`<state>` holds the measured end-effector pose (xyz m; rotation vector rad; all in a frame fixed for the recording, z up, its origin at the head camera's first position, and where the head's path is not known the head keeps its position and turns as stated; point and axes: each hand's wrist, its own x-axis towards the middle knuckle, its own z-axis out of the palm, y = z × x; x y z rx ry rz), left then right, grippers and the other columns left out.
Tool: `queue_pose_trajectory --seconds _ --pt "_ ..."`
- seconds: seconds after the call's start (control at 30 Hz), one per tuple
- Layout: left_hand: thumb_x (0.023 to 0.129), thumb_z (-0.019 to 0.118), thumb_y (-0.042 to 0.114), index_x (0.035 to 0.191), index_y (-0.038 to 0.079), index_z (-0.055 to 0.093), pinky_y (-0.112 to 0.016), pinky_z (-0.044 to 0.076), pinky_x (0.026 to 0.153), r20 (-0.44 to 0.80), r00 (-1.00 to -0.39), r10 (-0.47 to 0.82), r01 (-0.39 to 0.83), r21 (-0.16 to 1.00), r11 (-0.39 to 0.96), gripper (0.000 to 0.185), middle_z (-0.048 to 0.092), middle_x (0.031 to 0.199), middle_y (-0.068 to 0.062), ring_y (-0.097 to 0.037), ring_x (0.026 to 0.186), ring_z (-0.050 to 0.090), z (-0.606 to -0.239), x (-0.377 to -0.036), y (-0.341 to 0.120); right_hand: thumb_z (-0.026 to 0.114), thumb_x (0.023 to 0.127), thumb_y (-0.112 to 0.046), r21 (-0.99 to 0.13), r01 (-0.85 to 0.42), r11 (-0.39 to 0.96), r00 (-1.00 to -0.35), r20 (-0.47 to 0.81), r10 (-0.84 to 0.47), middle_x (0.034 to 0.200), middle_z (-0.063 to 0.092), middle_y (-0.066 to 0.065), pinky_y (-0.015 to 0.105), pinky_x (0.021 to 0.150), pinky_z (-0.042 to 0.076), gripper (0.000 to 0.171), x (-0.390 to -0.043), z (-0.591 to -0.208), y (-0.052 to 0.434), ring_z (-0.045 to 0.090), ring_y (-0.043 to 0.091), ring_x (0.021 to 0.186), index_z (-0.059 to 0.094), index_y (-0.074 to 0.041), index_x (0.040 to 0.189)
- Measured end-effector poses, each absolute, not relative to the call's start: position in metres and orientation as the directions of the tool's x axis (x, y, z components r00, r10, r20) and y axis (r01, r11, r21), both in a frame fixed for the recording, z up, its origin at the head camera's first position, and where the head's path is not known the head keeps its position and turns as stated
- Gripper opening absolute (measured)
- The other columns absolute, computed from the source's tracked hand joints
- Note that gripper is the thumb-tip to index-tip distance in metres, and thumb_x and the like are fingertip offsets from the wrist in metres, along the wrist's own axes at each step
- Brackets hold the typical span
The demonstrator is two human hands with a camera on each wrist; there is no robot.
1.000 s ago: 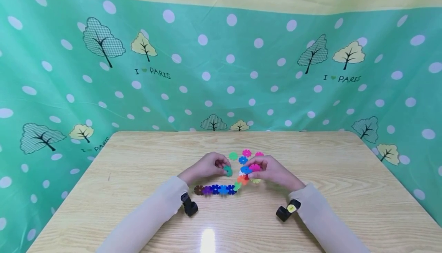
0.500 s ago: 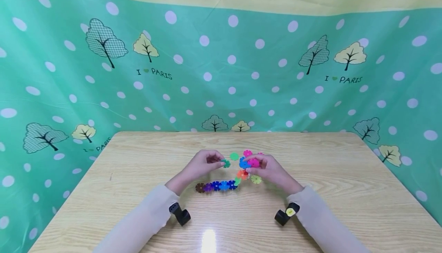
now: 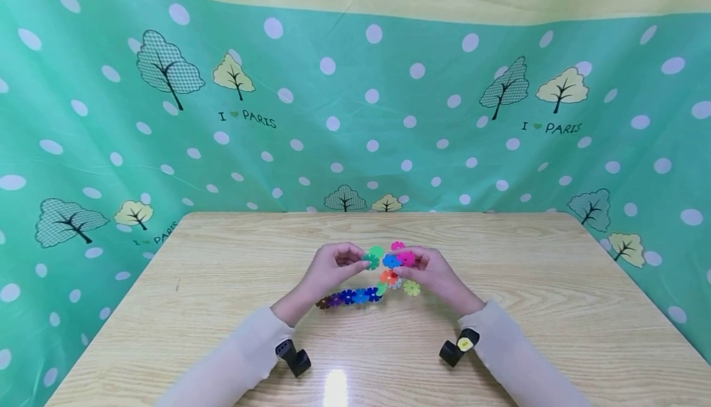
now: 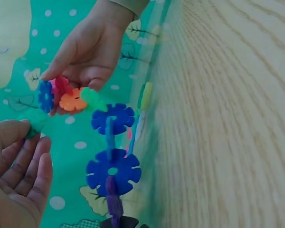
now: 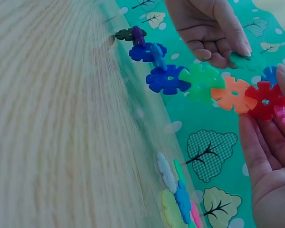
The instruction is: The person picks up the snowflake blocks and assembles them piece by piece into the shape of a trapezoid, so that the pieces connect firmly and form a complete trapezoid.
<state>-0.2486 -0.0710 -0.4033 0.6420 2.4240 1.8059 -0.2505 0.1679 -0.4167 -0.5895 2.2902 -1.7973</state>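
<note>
My left hand (image 3: 331, 266) pinches a green snowflake disc (image 3: 371, 262) by its edge, left of the chain's upper end. My right hand (image 3: 437, 276) grips a chain of slotted snowflake discs near a red disc (image 5: 265, 100), a pink disc (image 3: 407, 259) and a blue disc (image 3: 391, 261). An orange disc (image 5: 234, 94) and a light green disc (image 5: 203, 82) follow, then dark blue, light blue and purple ones, down to a brown disc (image 3: 323, 302). In the head view, a small gap separates the green disc from the blue one. In the wrist views, the chain hangs above the tabletop.
Loose discs lie on the wooden table (image 3: 233, 283) behind and below the right hand: light green (image 3: 376, 251), pink (image 3: 397, 246), yellow-green (image 3: 411, 288), white (image 5: 166, 173) and blue (image 5: 183, 194). A polka-dot cloth (image 3: 355, 110) hangs behind the table.
My left hand has drawn back and up with the green disc, then come right towards the blue disc. The right hand has raised and turned the chain's end.
</note>
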Motion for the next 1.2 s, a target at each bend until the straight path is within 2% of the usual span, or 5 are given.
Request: queue_pose_trajectory --seconds 0.37,0.8,0.9,1.03,1.2 --pt "0.085 0.07 0.01 0.093 0.003 0.068 -0.024 0.054 0.068 0.254 -0.9 0.353 0.343 0.914 0.218 0.011 0.069 0.086 -0.007 -0.013 0.075 0.063 -0.405 -0.246 -0.063 0.071 0.085 -0.019 -0.965 -0.203 0.166 -0.902 0.118 -0.415 0.117 0.061 0.018 0.027 0.079 0.055 0.04 -0.25 -0.417 0.167 0.067 0.016 0.091 0.062 0.0 0.119" --pt "0.084 0.069 0.005 0.092 -0.001 0.068 -0.019 0.052 0.065 0.261 -0.925 0.275 0.322 0.924 0.207 0.01 0.069 0.087 -0.013 -0.03 0.077 0.064 -0.4 -0.239 -0.054 0.072 0.084 -0.018 -0.959 -0.219 0.181 -0.922 0.142 -0.361 0.107 0.065 0.013 0.032 0.073 0.056 0.035 -0.249 -0.416 0.166 0.065 0.013 0.081 0.066 0.003 0.111" --pt "0.085 0.067 0.002 0.091 -0.004 0.067 -0.019 0.053 0.066 0.26 -0.922 0.285 0.323 0.924 0.202 0.008 0.069 0.087 -0.016 -0.026 0.075 0.064 -0.387 -0.231 -0.052 0.072 0.083 -0.018 -0.955 -0.232 0.184 -0.924 0.157 -0.35 0.098 0.067 0.009 0.033 0.069 0.056 0.034 -0.249 -0.416 0.167 0.064 0.015 0.077 0.067 0.003 0.11" --pt "0.085 0.066 0.001 0.088 -0.006 0.067 -0.02 0.054 0.066 0.28 -0.91 0.306 0.346 0.919 0.188 0.008 0.068 0.086 -0.018 -0.009 0.07 0.061 -0.371 -0.22 -0.051 0.073 0.083 -0.016 -0.945 -0.26 0.199 -0.923 0.182 -0.339 0.087 0.07 0.004 0.029 0.061 0.054 0.03 -0.249 -0.415 0.169 0.061 0.019 0.071 0.07 0.004 0.104" --pt "0.085 0.066 -0.001 0.087 -0.007 0.066 -0.02 0.052 0.061 0.284 -0.9 0.332 0.356 0.917 0.181 0.007 0.067 0.083 -0.02 -0.002 0.065 0.056 -0.367 -0.218 -0.049 0.073 0.082 -0.015 -0.938 -0.286 0.196 -0.911 0.202 -0.36 0.086 0.072 0.004 0.026 0.06 0.054 0.028 -0.25 -0.413 0.172 0.061 0.013 0.071 0.07 0.005 0.102"
